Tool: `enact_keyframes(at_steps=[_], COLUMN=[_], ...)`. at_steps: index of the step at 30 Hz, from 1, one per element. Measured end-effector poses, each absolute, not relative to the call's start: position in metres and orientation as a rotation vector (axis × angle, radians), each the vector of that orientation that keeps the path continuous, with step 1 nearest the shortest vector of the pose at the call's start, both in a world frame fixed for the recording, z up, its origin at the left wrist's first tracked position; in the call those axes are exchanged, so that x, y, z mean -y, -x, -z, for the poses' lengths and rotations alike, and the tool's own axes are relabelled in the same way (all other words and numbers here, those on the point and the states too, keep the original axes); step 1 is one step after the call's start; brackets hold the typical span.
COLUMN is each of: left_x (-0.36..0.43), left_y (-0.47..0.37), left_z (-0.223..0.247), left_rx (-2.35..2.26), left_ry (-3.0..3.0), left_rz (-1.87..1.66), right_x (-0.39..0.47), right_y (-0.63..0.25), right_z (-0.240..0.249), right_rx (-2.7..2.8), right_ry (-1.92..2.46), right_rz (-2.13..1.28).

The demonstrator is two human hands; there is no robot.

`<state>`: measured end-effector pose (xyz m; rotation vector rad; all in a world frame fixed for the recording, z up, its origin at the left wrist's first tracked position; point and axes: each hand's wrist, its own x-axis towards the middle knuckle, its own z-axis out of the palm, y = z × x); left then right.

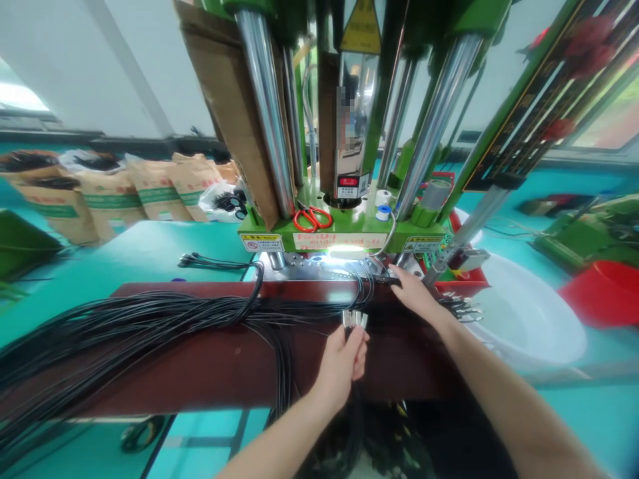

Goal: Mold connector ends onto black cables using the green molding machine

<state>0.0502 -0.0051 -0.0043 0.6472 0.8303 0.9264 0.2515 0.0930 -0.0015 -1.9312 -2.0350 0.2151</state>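
My left hand [342, 362] is closed around a bunch of black cables, with their silver metal plug ends [354, 319] sticking up above the fingers. Below that fist the cables hang down toward my lap. At the front of the green press, my right hand [415, 294] reaches in with its fingers closed on a dark strand of black cables [385, 281]; the exact grip is partly hidden. Thin cable loops [366, 283] run from there over the lit metal mold plate [319, 264]. A thick heap of black cables [164, 316] lies across the dark red bench [210, 372].
Red-handled scissors [312, 218] and a small blue-and-white spool [383, 212] rest on the press ledge [344, 239]. More cable ends [462, 307] lie to the right, near a white tub [529, 313] and a red bucket [602, 293]. Paper sacks [107, 199] stand at the back left.
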Motion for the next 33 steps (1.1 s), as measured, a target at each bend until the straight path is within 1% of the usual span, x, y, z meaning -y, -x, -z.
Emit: enact_keyframes(at_steps=[5,11,14,18,20,22,24,28,33], left_x=[0.004,0.005,0.005,0.007,0.009,0.010,0.012,0.013,0.015], left_y=[-0.047,-0.044,-0.044,-0.047,-0.050,-0.054,-0.061,-0.077,-0.093], left_z=[0.017,0.022,0.021,0.015,0.013,0.012,0.013,0.014,0.012], left_rx=[-0.874,-0.890,-0.892,-0.845,-0.820,-0.818,-0.825,-0.851,-0.900], left_ry=[-0.692,-0.716,-0.733,-0.762,-0.778,-0.800,-0.834,-0.954,-1.008], left_rz=[-0.925,-0.887,-0.861,-0.818,-0.787,-0.750,-0.702,-0.594,-0.509], right_x=[-0.105,-0.086,-0.069,-0.030,-0.004,0.021,0.041,0.059,0.062], right_y=[-0.241,-0.244,-0.252,-0.261,-0.263,-0.260,-0.253,-0.234,-0.223], right_z=[0.014,-0.009,-0.028,-0.042,-0.036,-0.022,-0.007,0.007,0.006], right_rx=[2.142,2.234,2.244,2.203,1.993,1.581,1.177,0.795,0.713], right_ry=[1.978,2.081,2.120,2.137,2.125,1.999,1.787,1.457,1.344], right_rz=[-0.132,-0.165,-0.270,-0.566,-0.875,-1.253,-1.454,-1.479,-1.424])
